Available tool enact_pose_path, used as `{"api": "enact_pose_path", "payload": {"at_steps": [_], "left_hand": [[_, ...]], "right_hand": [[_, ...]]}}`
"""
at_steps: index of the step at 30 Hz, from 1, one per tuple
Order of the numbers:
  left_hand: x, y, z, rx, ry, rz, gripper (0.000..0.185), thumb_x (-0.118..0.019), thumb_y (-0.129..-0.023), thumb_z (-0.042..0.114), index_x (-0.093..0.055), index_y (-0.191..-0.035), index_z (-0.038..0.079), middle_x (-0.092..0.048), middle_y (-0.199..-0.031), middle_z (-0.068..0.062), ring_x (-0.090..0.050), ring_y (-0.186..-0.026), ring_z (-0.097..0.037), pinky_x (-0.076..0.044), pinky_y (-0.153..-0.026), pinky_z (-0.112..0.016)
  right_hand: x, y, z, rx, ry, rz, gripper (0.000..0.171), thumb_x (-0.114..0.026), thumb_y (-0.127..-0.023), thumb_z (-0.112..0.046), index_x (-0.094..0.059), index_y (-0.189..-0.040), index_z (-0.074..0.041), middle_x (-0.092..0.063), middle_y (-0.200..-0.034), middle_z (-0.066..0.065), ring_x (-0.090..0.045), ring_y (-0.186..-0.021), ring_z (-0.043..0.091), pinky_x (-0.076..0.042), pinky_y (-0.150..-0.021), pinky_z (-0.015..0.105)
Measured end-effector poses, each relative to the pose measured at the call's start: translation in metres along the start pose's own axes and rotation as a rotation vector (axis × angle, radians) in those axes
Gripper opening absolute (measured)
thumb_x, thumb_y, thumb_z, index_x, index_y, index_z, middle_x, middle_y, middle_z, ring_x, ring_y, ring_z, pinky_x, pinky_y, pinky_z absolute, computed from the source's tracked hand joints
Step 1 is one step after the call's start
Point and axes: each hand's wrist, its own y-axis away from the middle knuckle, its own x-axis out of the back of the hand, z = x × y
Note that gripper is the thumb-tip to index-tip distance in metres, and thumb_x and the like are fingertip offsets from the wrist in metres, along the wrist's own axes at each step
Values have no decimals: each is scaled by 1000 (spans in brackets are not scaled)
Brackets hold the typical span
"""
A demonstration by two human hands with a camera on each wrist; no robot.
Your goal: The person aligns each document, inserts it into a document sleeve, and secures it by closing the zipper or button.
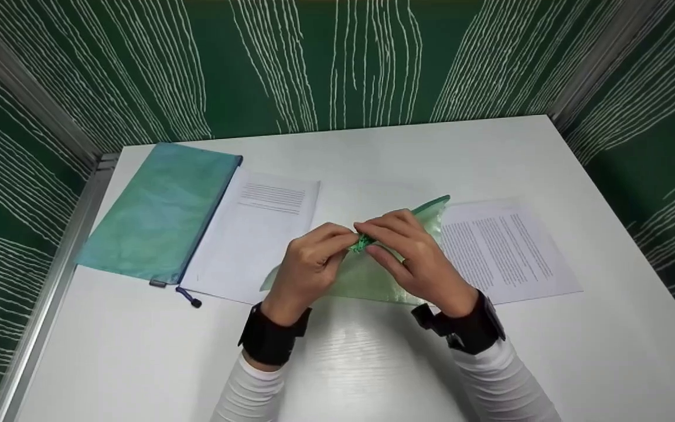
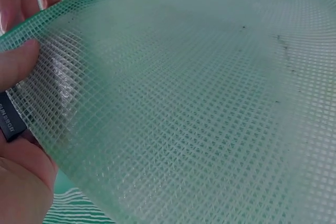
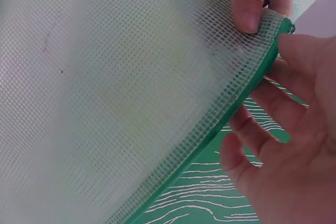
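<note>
L grip (image 1: pixel 308 264) + R grip (image 1: pixel 419 249) pinch pouch (image 1: pixel 367 284) near zip edge (image 3: pixel 222 122) end; prob. zip step, next calls for steady L.

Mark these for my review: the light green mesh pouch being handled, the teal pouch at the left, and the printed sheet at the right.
Light green mesh pouch (image 1: pixel 367 282): head view, on its mesh side.
Teal pouch (image 1: pixel 159 212): head view, mid-face.
Printed sheet (image 1: pixel 504 252): head view, amid its text.
</note>
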Motion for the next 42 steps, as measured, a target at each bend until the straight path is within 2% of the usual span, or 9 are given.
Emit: {"api": "enact_pose_path", "payload": {"at_steps": [5,8,11,16,19,24,30,36,42], "left_hand": [[2,-1,4,-1,34,2,18,-66,-96,-10,-79,-102,0,-71,-94,-9,-70,-84,-16,-57,-73,-25],[3,-1,5,-2,54,-9,15,-67,-96,-7,-79,-103,1,-71,-94,-8,-69,-83,-16,-56,-72,-24],[5,-1,6,-3,73,-13,12,-74,-92,-1,-79,-102,2,-71,-94,-7,-68,-81,-15,-55,-69,-24],[9,-3,9,10,83,-1,18,-78,-88,2,-78,-105,3,-72,-94,-6,-65,-75,-14,-52,-64,-23],[9,-5,12,15,49,6,18,-77,-89,1,-78,-107,3,-71,-92,-6,-65,-75,-13,-52,-64,-23],[8,-8,16,29,3,25,11,-74,-91,-1,-78,-101,3,-70,-91,-6,-69,-81,-15,-56,-70,-24],[8,-7,15,45,5,55,8,-72,-94,0,-78,-99,2,-71,-90,-8,-71,-82,-16,-58,-72,-26],[8,-7,14,56,3,100,8,-75,-91,-3,-78,-97,1,-70,-87,-8,-69,-77,-15,-57,-67,-25],[9,-6,15,63,1,104,8,-75,-91,-2,-79,-97,2,-70,-86,-8,-70,-77,-15,-57,-67,-25]], "right_hand": [[1,-2,1,48,-29,109,14,-66,-101,-6,-76,-110,-5,-70,-102,9,-57,-96,27,-43,-86,34],[2,-3,-1,57,-21,132,14,-63,-104,-14,-74,-103,-5,-67,-97,8,-55,-89,24,-41,-79,31],[4,-3,-3,63,-17,127,17,-61,-104,-14,-73,-107,-3,-63,-94,9,-52,-83,21,-39,-73,27],[7,-1,-4,82,-20,111,24,-57,-106,-13,-72,-118,2,-56,-92,10,-44,-75,17,-37,-66,24],[8,-1,-5,69,-27,112,19,-58,-106,-11,-73,-111,1,-54,-91,10,-44,-73,17,-37,-66,23],[9,0,-6,-5,-60,123,6,-66,-99,-2,-72,-100,-4,-57,-89,7,-49,-73,14,-40,-67,22],[11,1,-5,-53,-77,109,6,-67,-99,0,-68,-95,-4,-63,-85,5,-53,-71,12,-42,-66,20],[14,2,-4,-62,-140,78,16,-65,-93,14,-63,-97,-1,-63,-85,6,-63,-73,14,-51,-72,17],[17,3,-4,-77,-159,52,19,-65,-93,15,-62,-97,-3,-59,-83,4,-57,-70,11,-49,-70,19]]}}
